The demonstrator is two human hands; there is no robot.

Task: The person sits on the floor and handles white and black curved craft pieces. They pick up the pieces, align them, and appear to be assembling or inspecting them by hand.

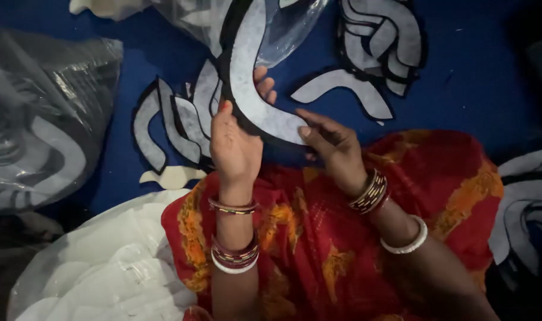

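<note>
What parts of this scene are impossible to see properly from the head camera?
- Curved grey cut-out piece: its top runs off the upper edge of the head view.
- Left hand: its fingertips curl behind the piece.
- Clear plastic bag: glare and folds blur the shapes inside.
- Cut-outs at the right: dim, cut off by the edge.
- Right hand: its palm faces away.

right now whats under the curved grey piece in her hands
Under the curved grey piece, held by the left hand and right hand, lie more grey cutouts on the blue cloth. Whatever lies directly beneath the piece and hands is covered.
</note>
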